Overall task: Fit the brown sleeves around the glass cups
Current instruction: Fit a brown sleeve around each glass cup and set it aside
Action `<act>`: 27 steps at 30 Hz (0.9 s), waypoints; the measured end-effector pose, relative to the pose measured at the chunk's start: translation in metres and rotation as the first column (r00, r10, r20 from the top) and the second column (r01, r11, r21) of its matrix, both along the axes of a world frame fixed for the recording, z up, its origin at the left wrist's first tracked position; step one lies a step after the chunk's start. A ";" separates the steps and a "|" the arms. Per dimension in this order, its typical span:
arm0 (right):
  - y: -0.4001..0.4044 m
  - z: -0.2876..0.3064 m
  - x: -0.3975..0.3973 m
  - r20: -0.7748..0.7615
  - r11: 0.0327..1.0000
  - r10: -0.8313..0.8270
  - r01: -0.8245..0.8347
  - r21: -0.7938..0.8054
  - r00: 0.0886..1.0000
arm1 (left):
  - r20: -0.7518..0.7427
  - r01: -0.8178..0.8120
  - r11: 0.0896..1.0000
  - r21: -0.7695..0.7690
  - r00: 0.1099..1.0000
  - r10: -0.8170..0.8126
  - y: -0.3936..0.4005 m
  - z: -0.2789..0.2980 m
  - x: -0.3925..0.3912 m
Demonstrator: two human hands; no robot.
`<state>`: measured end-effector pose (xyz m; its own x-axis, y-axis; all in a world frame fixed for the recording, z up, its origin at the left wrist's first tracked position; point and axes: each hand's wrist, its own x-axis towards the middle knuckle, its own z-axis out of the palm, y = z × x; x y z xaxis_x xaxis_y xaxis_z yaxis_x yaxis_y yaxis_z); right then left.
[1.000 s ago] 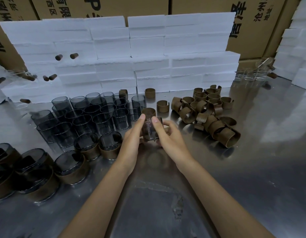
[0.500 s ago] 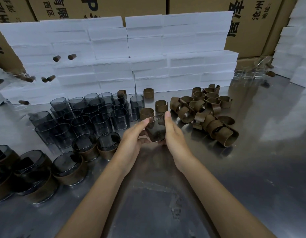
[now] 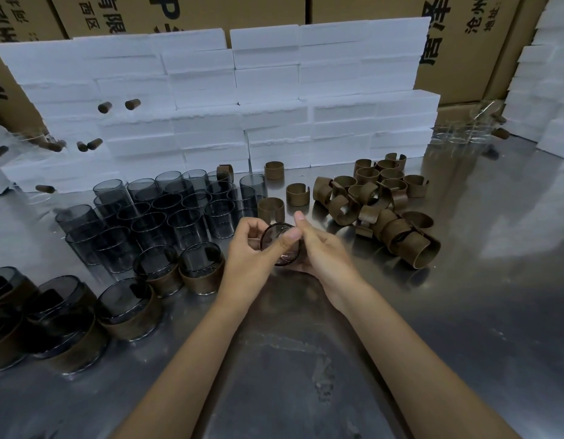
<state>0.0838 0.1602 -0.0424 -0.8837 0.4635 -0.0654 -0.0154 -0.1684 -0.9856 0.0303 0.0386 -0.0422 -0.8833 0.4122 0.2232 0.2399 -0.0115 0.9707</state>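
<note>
Both hands hold one smoky glass cup (image 3: 282, 248) above the table's middle, tipped so its mouth faces me. My left hand (image 3: 252, 258) grips its left side with the thumb across the rim, and my right hand (image 3: 321, 251) cups its right side. A brown sleeve seems to wrap the cup, mostly hidden by fingers. Bare dark glass cups (image 3: 166, 210) stand clustered at the left. Sleeved cups (image 3: 198, 270) stand in a row toward the near left. Loose brown sleeves (image 3: 372, 204) lie piled at the right.
The steel table (image 3: 464, 312) carries stacked white foam blocks (image 3: 242, 106) along the back, with cardboard boxes (image 3: 464, 42) behind. Clear glasses (image 3: 464, 134) stand at the far right. Small brown cork-like pieces (image 3: 115, 106) lie among the foam at the left.
The cup has been tipped from upright until its mouth faces me. Both hands have shifted slightly nearer and regripped it.
</note>
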 end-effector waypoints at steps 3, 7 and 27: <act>-0.003 0.002 0.002 -0.017 1.000 0.003 -0.002 0.005 1.000 | 0.012 -0.014 0.999 0.041 1.000 0.014 -0.002 -0.001 -0.002; -0.002 0.004 0.003 -0.015 0.997 -0.045 0.044 -0.065 0.999 | 0.053 -0.051 0.998 0.045 0.997 0.048 -0.002 -0.001 -0.002; -0.003 0.001 -0.002 -0.066 0.994 -0.089 0.092 0.051 0.994 | 0.259 0.029 0.962 0.271 0.960 -0.102 0.004 -0.002 -0.005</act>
